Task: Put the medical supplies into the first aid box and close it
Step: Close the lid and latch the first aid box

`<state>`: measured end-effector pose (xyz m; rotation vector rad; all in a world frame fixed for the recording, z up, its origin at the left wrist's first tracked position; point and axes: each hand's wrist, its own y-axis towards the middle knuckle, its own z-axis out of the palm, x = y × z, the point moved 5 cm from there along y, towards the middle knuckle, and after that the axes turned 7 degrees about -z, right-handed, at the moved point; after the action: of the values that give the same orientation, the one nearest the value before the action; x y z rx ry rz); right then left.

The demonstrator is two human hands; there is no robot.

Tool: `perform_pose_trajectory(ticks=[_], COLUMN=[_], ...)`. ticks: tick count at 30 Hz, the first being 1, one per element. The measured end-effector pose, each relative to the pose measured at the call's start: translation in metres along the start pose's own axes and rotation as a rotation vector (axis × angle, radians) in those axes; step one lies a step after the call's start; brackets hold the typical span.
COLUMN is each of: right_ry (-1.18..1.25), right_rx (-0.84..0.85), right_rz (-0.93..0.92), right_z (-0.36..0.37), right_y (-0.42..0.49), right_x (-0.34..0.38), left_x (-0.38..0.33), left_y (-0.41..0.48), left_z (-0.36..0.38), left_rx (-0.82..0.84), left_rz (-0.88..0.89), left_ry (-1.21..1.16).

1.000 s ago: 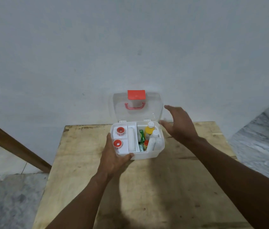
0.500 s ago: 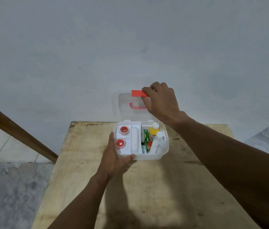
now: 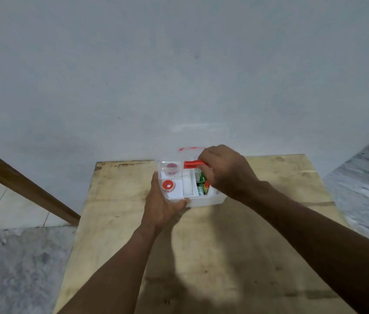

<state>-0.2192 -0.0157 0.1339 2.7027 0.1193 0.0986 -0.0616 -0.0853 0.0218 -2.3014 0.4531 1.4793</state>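
Note:
The white first aid box [image 3: 203, 201] stands at the far middle of the wooden table [image 3: 201, 257]. Its clear lid [image 3: 172, 165] with a red handle [image 3: 191, 164] is tilted forward, half lowered over the box. My right hand [image 3: 226, 172] grips the lid's front edge by the red handle. My left hand [image 3: 163, 203] holds the box's near left corner. Inside I see a red-cored tape roll [image 3: 168, 184], a white bandage roll [image 3: 188, 186] and green and red-capped bottles [image 3: 202, 184]; the right compartment is partly hidden by my right hand.
A grey wall [image 3: 179, 75] rises right behind the table. A brown wooden beam [image 3: 25, 184] slants down at the left. Tiled and marbled floor [image 3: 9, 268] lies on both sides of the table.
My right hand went from beside the box up to the upright lid's top edge, then pulled the lid forward and down over the box. My left hand stayed on the box's corner.

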Motion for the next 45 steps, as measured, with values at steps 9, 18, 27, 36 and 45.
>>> perform_pose_trajectory(ticks=[9, 18, 27, 36, 45], right_ry=[-0.042, -0.071, -0.100, -0.010, -0.013], right_rx=[0.252, 0.270, 0.230, 0.297, 0.089], right_rz=[0.111, 0.155, 0.182, 0.147, 0.326], right_z=[0.023, 0.044, 0.045, 0.039, 0.058], right_y=[-0.033, -0.043, -0.049, -0.062, -0.075], right_x=[0.030, 0.034, 0.039, 0.029, 0.001], left_x=[0.020, 0.030, 0.031, 0.019, -0.001], left_y=[0.009, 0.016, 0.015, 0.013, 0.000], left_z=[0.001, -0.005, -0.006, -0.007, -0.005], left_rx=[0.001, 0.040, 0.072, 0.088, 0.103], left_rz=[-0.034, -0.001, 0.096, 0.204, 0.252], left_ry=[-0.018, -0.047, -0.044, -0.061, -0.110])
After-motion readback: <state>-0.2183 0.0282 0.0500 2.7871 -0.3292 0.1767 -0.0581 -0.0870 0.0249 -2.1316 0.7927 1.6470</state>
